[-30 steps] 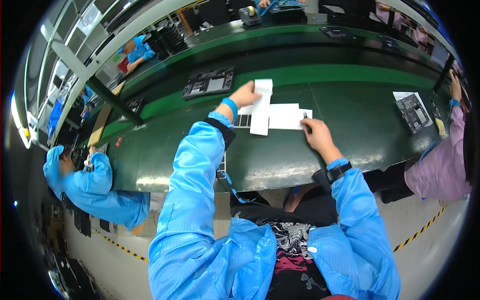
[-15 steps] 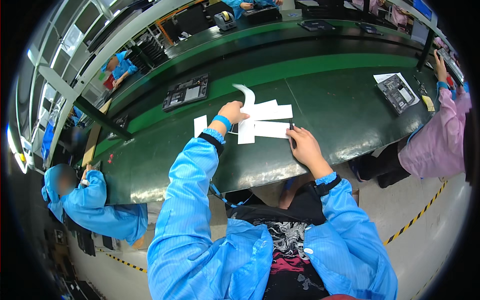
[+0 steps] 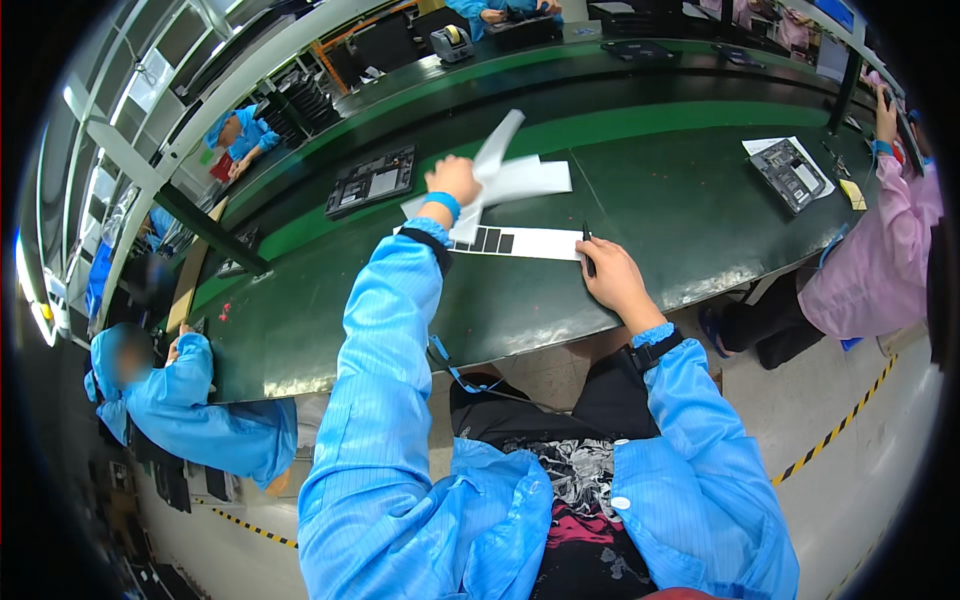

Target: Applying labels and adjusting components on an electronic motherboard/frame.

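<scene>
Tabletop: a long, dark green rubbery mat surface (image 3: 420,320), matte with dull glare patches, curving with the lens; a brighter green strip runs along its far side.
White strip: a long, flat paper strip (image 3: 535,243) with a row of dark squares at its left end lies flat on the tabletop, straight ahead of the person; every place below is told from it.
Left hand: the left hand (image 3: 455,180), just beyond the strip's left end, is closed on loose white sheets.
White sheets: thin, limp paper sheets (image 3: 515,175), one corner bent upward, fanned out beyond the strip and lifted at the hand's side.
Right hand: the right hand (image 3: 612,280), at the strip's right end, rests on the tabletop pinching a slim dark pen-like tool (image 3: 588,250), whose tip touches the strip's end.
Sleeves: glossy, finely striped blue smock cloth, dark cuffs, a blue wristband at the left wrist.
Black tray: a flat rectangular device tray (image 3: 372,181), far left of the strip.
Second device: an open dark unit on white paper (image 3: 790,172), well right of the strip, before a person in pink (image 3: 870,260).
</scene>
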Tool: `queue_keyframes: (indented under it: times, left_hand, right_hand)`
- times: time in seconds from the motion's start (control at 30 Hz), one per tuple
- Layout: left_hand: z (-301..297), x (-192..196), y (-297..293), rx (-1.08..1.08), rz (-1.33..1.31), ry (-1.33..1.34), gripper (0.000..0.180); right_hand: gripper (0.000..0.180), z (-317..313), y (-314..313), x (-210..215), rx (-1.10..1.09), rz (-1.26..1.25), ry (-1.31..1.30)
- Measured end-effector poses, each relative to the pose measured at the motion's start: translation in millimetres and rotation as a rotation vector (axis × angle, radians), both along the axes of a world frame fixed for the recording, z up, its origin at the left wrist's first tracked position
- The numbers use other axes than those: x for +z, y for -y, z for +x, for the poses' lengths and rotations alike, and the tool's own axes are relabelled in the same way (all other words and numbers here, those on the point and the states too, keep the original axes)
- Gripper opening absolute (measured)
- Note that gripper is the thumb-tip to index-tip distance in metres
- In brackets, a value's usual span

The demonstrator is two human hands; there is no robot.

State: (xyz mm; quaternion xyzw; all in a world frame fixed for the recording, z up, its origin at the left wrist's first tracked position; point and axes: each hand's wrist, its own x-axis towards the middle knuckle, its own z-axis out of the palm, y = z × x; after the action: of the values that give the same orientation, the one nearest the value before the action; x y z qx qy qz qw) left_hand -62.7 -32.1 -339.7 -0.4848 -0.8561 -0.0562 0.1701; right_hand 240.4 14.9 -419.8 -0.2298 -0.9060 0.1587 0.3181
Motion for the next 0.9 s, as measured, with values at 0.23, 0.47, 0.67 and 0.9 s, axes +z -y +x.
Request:
queue_keyframes:
  times: [0.23, 0.47, 0.67, 0.9]
  left_hand:
    - [68, 110, 102, -0.271, 1.113, 0.329, 0.019]
    - [228, -10, 189, -0.248, 1.094, 1.181, 0.016]
    - [344, -105, 174, -0.659, 0.52, 0.845, 0.037]
    - [341, -113, 169, -0.546, 0.092, 0.973, 0.061]
  right_hand:
    - [0.041, -2, -6, 10, 0.087, 0.016, -0.074]
    - [0.045, 43, 78, 16, 0.484, -1.171, -0.604]
    - [0.034, 153, 128, -34, 0.043, -1.094, -0.582]
    - [0.024, 299, 52, -61, -0.458, -0.451, -0.454]
